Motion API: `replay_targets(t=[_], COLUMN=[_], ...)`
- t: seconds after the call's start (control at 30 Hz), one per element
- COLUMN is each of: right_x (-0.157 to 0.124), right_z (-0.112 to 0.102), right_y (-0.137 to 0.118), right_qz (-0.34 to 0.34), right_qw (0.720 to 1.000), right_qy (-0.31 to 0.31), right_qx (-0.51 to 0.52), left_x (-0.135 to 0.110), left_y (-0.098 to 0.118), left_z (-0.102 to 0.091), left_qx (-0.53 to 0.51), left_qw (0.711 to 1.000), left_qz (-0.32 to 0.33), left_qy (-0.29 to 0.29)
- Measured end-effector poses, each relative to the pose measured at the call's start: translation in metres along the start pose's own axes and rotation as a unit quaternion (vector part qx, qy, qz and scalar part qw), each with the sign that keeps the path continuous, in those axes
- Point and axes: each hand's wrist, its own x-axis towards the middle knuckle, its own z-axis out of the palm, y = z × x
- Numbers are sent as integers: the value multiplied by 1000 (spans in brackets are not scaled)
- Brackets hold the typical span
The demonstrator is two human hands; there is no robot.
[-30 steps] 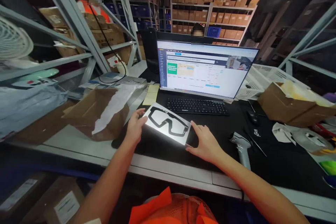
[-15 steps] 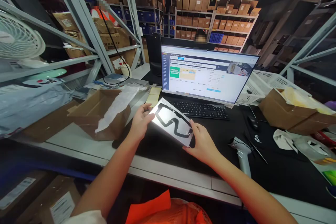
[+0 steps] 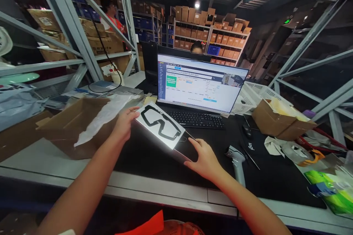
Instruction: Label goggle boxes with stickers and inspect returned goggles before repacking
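I see both hands holding a flat white box printed with a black goggle outline, tilted above the black desk mat. My left hand grips its far left end; my right hand clasps the near right corner. An open cardboard box with white plastic sits just left. Behind are a keyboard and a lit monitor; a grey barcode scanner lies right of my right hand.

Glossy cardboard goggles box — smooth.
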Motion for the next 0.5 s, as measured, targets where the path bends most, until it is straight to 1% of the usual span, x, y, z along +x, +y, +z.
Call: replay_targets(t=[0.1, 0.17, 0.23, 0.3, 0.37, 0.4, 0.43, 0.47, 0.5], right_x=[-7, -13, -20, -27, -30, -30, -28, -25, -21], right_z=[-7, -13, -19, -26, -31, -33, -34, -34, -33], right_y=[3, 7, 15, 26, 36, 39, 40, 40, 37], right_qz=[16, 16, 19, 40, 64, 70, 69, 63, 52], right_qw=[1000, 1000, 1000, 998, 996, 996, 996, 997, 998], right_qy=[-4, -1, 2, 2, 0, -1, -4, -9, -17], right_qx=[2, 6, 21, 43, 57, 55, 48, 37, 24], left_x=[10, 21, 34, 45, 47, 43, 36, 26, 15], left_y=[-4, 2, 14, 30, 44, 47, 49, 48, 46], left_z=[5, 4, -2, -12, -21, -23, -24, -23, -20], left_qx=[6, 18, 34, 57, 94, 124, 170, 231, 302], left_qw=[1000, 1000, 998, 993, 983, 978, 971, 957, 931], left_qz=[-7, -3, 17, 56, 88, 102, 126, 159, 200], left_qy=[1, 12, 42, 92, 131, 132, 113, 80, 39])
